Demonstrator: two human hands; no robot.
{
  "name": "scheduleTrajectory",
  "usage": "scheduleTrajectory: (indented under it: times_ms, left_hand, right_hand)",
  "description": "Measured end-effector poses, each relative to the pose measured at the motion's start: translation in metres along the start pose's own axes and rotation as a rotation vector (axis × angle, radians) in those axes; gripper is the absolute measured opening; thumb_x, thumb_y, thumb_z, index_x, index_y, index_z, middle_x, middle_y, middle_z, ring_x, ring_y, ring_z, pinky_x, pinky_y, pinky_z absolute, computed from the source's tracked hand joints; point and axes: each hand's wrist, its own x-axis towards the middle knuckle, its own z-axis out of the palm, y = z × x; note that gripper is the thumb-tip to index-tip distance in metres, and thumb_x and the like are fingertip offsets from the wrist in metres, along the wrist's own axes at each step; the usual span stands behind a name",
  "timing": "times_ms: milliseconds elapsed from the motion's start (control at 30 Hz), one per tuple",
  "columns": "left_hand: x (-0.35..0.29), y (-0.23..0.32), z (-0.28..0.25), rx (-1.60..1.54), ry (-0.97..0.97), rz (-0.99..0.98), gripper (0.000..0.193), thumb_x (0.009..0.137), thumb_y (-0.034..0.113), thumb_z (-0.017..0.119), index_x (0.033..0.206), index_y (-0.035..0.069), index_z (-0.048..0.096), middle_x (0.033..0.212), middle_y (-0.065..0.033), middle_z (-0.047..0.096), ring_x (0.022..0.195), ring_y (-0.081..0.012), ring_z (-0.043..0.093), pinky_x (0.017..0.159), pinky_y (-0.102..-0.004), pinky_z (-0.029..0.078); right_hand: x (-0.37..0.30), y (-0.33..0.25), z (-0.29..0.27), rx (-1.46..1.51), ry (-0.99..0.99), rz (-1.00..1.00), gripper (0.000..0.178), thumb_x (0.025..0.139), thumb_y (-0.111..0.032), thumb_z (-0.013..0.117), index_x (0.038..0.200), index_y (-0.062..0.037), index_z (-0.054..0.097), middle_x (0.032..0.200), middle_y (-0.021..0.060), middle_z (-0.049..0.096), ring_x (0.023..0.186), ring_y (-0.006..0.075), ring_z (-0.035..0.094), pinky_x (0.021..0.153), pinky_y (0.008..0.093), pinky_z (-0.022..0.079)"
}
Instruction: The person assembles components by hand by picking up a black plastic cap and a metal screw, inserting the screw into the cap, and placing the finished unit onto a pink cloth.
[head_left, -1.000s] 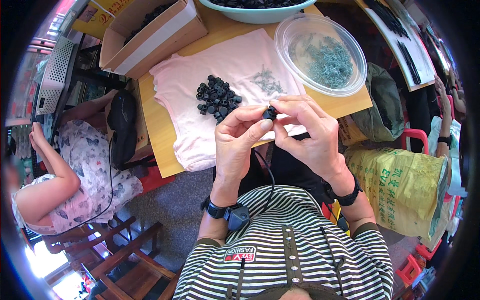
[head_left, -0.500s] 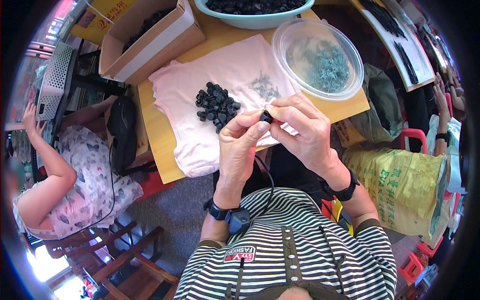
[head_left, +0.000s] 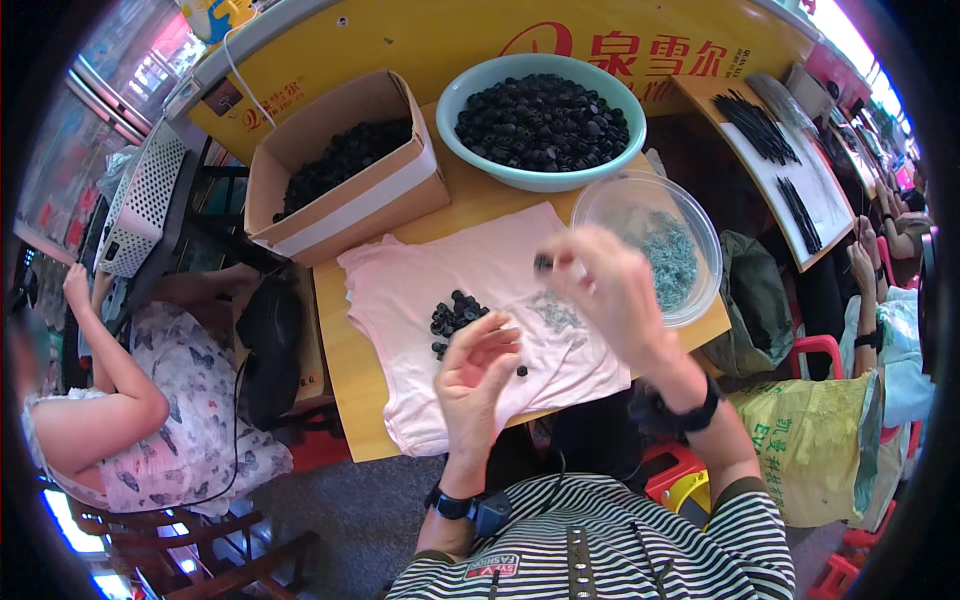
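Up over the pink cloth (head_left: 470, 290), the right hand (head_left: 605, 290) is blurred and pinches a small black part (head_left: 543, 263) at its fingertips; the part is too small and smeared to tell its long axis or which way it points. It sits at the hand's left edge, above the cloth's upper middle and well apart from the left hand (head_left: 480, 375), which hovers over the cloth's lower middle with fingers loosely curled, half open and holding nothing. Just left of that hand's fingertips lies a little heap of black parts (head_left: 455, 315) on the cloth, one stray piece beside it, and a patch of small grey bits (head_left: 555, 312) lies under the right hand. Beyond the cloth stand a clear plastic bowl (head_left: 690, 215) of grey bits to the right, a teal bowl (head_left: 480, 150) full of black parts behind, and a cardboard box (head_left: 360, 200) to the left. A seated person's arm (head_left: 110, 350) is far left of the cloth.
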Motion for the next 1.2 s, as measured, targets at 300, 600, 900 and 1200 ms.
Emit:
scheduleTrajectory:
  times_ms: [300,600,900,1200]
  left_hand:
    - [0.003,0.006,-0.058,0.273,0.367,0.060,0.023,0.094,0.013,0.060,0.111,-0.001,0.063,0.093,-0.0058,0.066,0.079,-0.0097,0.060,0.070,-0.0221,0.048]
    - [-0.005,0.006,-0.065,0.383,0.329,-0.030,0.022,0.092,0.009,0.062,0.112,0.000,0.063,0.095,-0.0023,0.065,0.084,-0.0061,0.059,0.074,-0.0198,0.048]
    - [-0.021,0.008,-0.058,0.635,0.158,-0.002,0.016,0.089,0.008,0.065,0.103,0.001,0.068,0.088,-0.0005,0.064,0.074,-0.0054,0.057,0.067,-0.0196,0.046]
    - [-0.012,0.006,-0.023,0.792,0.033,0.161,0.011,0.086,0.004,0.065,0.097,0.001,0.069,0.084,-0.0035,0.064,0.071,-0.0089,0.059,0.063,-0.0228,0.046]
  right_hand:
    - [0.126,0.071,-0.010,-0.003,0.302,0.261,0.032,0.087,-0.019,0.063,0.115,-0.0015,0.063,0.080,0.0153,0.068,0.069,0.0181,0.065,0.065,0.0319,0.049]
    - [0.016,0.012,-0.015,0.002,-0.002,0.102,0.022,0.084,-0.012,0.067,0.103,-0.0026,0.068,0.084,0.0116,0.069,0.068,0.0162,0.063,0.067,0.0282,0.050]
    - [-0.079,0.006,0.040,0.079,-0.291,0.119,0.017,0.078,-0.011,0.068,0.093,-0.0039,0.067,0.083,0.0110,0.064,0.074,0.0264,0.063,0.068,0.0349,0.050]
    - [-0.095,0.007,0.047,-0.046,-0.158,0.004,0.019,0.075,-0.009,0.070,0.091,-0.0059,0.062,0.085,0.0079,0.059,0.081,0.0258,0.060,0.069,0.0352,0.048]
